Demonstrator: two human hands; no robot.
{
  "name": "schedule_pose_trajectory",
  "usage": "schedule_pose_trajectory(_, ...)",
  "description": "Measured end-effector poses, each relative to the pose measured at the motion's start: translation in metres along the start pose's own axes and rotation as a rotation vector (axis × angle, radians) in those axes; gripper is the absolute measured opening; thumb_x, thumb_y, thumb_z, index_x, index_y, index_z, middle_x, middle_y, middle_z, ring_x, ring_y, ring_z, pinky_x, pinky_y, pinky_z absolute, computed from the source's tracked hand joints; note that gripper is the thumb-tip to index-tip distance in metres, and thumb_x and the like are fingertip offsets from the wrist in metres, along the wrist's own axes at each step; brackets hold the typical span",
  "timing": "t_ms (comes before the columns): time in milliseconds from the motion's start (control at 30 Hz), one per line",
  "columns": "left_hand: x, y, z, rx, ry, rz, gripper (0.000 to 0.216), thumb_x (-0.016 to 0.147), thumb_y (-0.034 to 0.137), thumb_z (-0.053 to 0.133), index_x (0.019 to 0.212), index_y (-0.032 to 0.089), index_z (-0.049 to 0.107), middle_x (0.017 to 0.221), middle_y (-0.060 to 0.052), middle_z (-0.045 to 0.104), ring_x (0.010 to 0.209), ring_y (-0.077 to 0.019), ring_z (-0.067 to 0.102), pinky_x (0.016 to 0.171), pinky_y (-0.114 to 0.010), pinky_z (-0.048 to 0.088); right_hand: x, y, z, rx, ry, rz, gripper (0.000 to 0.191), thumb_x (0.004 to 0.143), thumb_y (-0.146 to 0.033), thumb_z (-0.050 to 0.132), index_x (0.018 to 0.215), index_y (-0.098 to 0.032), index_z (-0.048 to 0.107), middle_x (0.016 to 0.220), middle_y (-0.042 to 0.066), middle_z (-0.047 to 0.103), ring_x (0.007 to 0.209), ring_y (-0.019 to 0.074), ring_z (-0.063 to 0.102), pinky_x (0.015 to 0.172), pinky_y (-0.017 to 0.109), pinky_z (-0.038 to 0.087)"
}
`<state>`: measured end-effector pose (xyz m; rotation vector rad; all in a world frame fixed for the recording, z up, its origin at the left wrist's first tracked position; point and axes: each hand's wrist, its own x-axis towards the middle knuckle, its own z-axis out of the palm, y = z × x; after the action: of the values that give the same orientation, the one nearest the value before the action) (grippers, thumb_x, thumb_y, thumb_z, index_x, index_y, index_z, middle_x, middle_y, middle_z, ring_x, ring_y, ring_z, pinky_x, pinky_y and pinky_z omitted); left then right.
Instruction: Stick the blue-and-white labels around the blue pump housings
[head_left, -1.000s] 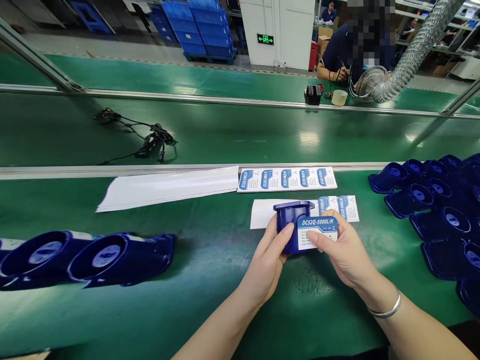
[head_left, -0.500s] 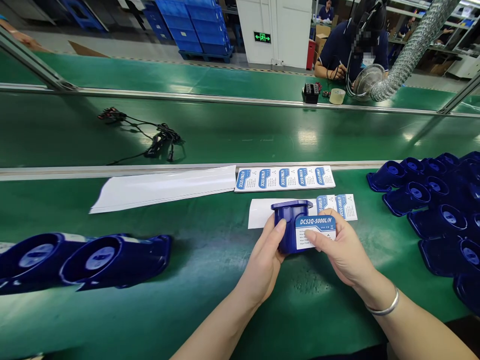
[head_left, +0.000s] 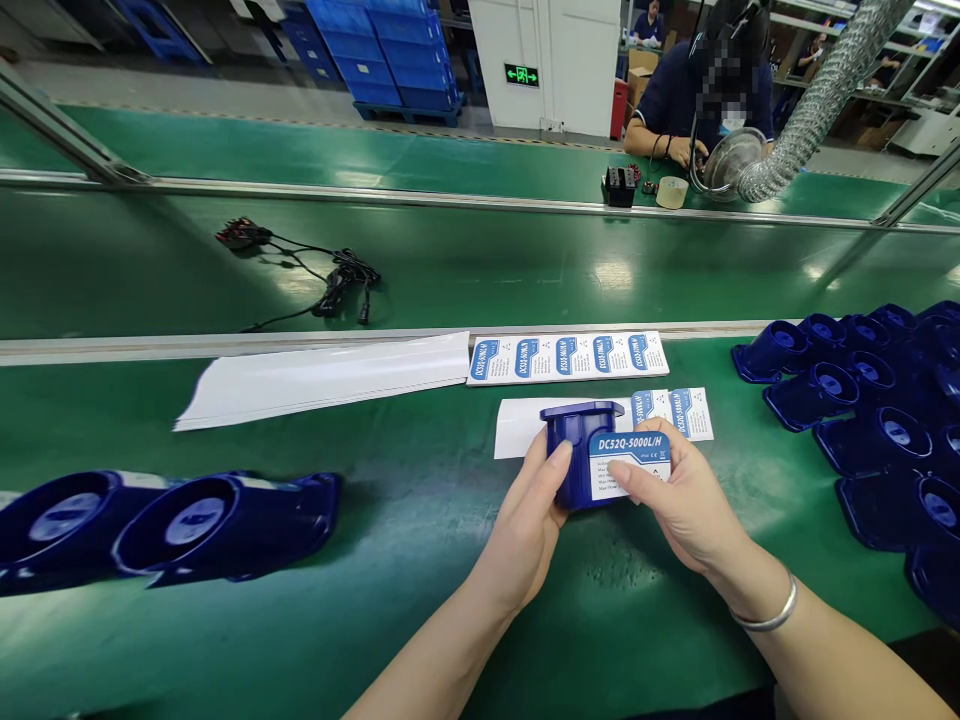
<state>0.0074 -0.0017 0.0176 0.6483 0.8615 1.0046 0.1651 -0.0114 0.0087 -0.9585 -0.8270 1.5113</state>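
My left hand (head_left: pixel 525 525) is closed around a dark blue plastic housing (head_left: pixel 574 465), thumb along its near side, flange facing up. My right hand (head_left: pixel 686 495) pinches a white and blue label sticker (head_left: pixel 630 452) printed DC52Q-5000L/H, with the thumb on its face. The label's left part overlaps the housing and its right part extends past it; whether it is stuck down I cannot tell. Just behind my hands lies a partly used label strip (head_left: pixel 690 412), its left part bare white backing.
Two blue housings (head_left: pixel 199 520) lie at the left, and several more (head_left: pixel 892 430) stand at the right. A label stack (head_left: pixel 570 357) and blank backing paper (head_left: pixel 330 380) lie along the rail. A black cable bundle (head_left: pixel 345 280) is beyond it; a co-worker (head_left: pixel 660 110) sits opposite.
The cable bundle has shifted right along the far green surface. The co-worker's hand has moved. My hands, the housing and the label stay almost still.
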Motion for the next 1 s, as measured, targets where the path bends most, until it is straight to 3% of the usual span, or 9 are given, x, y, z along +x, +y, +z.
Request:
schedule_pose_trajectory(333,0.0000,-0.0014,-0.0005,0.011,-0.009,0.015,0.061,0.093,0.052,0.064,0.148,0.030,0.049,0.151,-0.006,0.053,0.144,-0.0348,0.041,0.114,-0.046,0.042,0.0008,0.0004,-0.0005,0.003,-0.006,-0.003,0.027,0.082,-0.026,0.087,0.088,-0.021,0.061,0.073,-0.006,0.059,0.067,0.0090,0.055,0.067,0.018,0.049)
schedule_pose_trajectory(567,0.0014,-0.0020,-0.0047,0.112,-0.099,0.077,0.064,0.084,0.032,0.079,0.141,0.023,0.051,0.145,-0.008,0.059,0.137,-0.0330,0.050,0.112,-0.042,0.043,-0.0001,-0.0014,0.0028,0.014,0.000,-0.018,0.028,0.081,-0.025,0.087,0.088,-0.021,0.061,0.073,-0.006,0.057,0.067,0.0086,0.054,0.067,0.018,0.048)
schedule_pose_trajectory(1000,0.0031,-0.0025,-0.0051,0.141,-0.120,0.107,0.068,0.086,0.032,0.077,0.145,0.023,0.043,0.147,-0.008,0.056,0.137,-0.0308,0.050,0.115,-0.043,0.042,-0.0016,0.0009,0.0011,0.008,-0.002,-0.008,0.027,0.083,-0.025,0.086,0.090,-0.021,0.060,0.076,-0.006,0.062,0.069,0.0092,0.056,0.068,0.018,0.047)
